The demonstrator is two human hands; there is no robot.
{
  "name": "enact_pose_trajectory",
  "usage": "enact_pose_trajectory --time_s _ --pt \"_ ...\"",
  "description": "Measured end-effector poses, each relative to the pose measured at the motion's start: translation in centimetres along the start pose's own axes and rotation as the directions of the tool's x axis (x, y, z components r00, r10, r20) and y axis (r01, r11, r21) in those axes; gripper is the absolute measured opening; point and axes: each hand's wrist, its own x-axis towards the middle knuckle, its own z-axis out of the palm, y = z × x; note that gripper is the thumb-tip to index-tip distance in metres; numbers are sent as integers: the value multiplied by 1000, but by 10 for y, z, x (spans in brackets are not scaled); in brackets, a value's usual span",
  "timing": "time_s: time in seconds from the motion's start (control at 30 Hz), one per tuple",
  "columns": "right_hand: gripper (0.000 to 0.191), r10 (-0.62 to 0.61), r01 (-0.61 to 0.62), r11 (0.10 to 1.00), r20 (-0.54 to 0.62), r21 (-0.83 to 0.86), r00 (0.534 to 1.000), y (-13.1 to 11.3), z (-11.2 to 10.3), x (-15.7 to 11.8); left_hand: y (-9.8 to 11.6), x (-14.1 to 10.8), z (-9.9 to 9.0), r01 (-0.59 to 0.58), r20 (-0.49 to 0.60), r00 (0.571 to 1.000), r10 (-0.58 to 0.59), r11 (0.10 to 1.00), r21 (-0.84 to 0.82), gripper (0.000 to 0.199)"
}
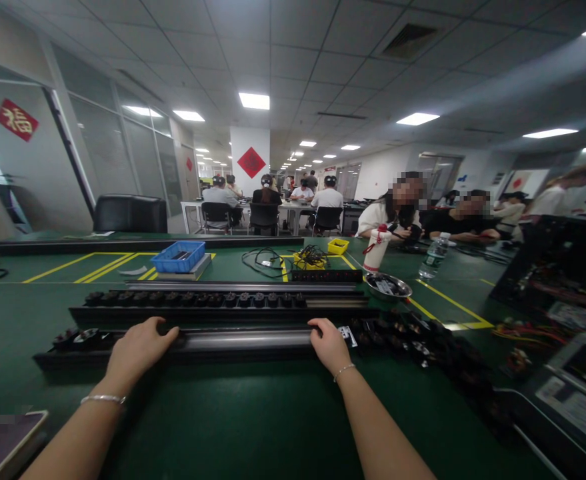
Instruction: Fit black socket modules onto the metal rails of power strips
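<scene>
A long black rail (253,355) with a shiny grey inner strip (245,340) lies crosswise in front of me. My left hand (140,348) is curled over its left part, thumb pointing inward. Towards the other end, my right hand (329,344) grips it with bent fingers; the fingertips are partly hidden. A few small black parts (89,335) sit in the rail left of my left hand. Close to my right hand is a small black-and-white label (347,335), beside a heap of dark parts (417,340).
Behind lies a second rail (223,314) holding a row of round black parts (245,300). Farther back are a blue bin (179,256), tangled cables (313,257), a metal bowl (387,285), a cup (375,250) and a bottle (433,257). Machinery (577,387) stands right; people sit beyond.
</scene>
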Motion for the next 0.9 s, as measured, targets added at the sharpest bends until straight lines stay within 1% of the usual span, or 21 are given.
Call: enact_pose_trajectory --time_s 0.07,0.13,0.23,0.3,0.57,0.9 --pt "30 -1 1 1000 1 1 1000 0 0 0 -9 3 -1 -28 19 999 28 999 -32 77" --pt "29 1 -1 1000 4 1 1000 0 0 0 -20 8 0 -110 46 993 112 993 -52 81" --pt "29 6 -6 1000 7 0 1000 0 0 0 -34 13 5 -167 76 983 165 985 31 81" --pt "29 10 -10 1000 7 -3 1000 1 0 0 -39 14 8 -195 104 977 188 979 66 78" --pt "29 13 -13 1000 6 -2 1000 0 1 0 -40 13 13 -256 152 959 239 962 99 71" --pt "29 11 -11 1000 1 1 1000 0 1 0 -35 12 13 -261 156 956 248 963 68 77"
